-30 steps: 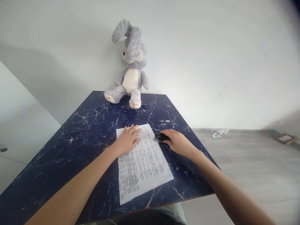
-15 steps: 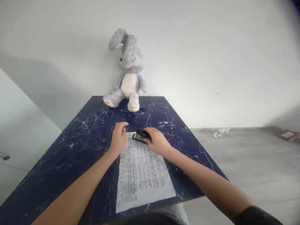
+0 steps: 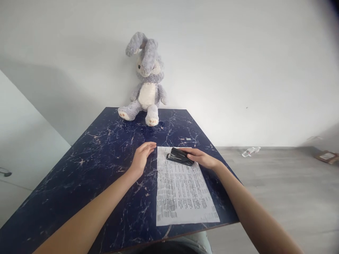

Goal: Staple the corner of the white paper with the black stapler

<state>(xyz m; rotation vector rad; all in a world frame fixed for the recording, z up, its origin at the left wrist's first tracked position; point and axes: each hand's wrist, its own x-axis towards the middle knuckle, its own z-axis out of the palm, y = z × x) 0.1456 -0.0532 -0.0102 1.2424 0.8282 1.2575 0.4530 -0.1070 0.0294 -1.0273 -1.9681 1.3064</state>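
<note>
A black stapler point(image 3: 180, 157) lies on the upper part of a sheet of printed paper point(image 3: 185, 190), its nose pointing left. My right hand point(image 3: 202, 157) holds the stapler's rear end, fingers along the top and thumb on the near side. Just left of the sheet's upper left edge is my left hand point(image 3: 142, 157), open, its fingers stretched to the right and nothing in it. The sheet rests flat on the dark blue marbled table point(image 3: 116, 144); its top right corner is partly covered by my right hand.
A grey plush rabbit point(image 3: 148, 84) sits at the table's far end against the wall. A small pale object point(image 3: 188, 139) lies beyond the paper. On the floor to the right are a clear plastic bottle point(image 3: 249, 151) and a brown cardboard piece point(image 3: 327, 156).
The paper has shifted right along the table, and my right hand and the stapler have moved right with it. My left hand has also moved right, now beside the sheet's edge.
</note>
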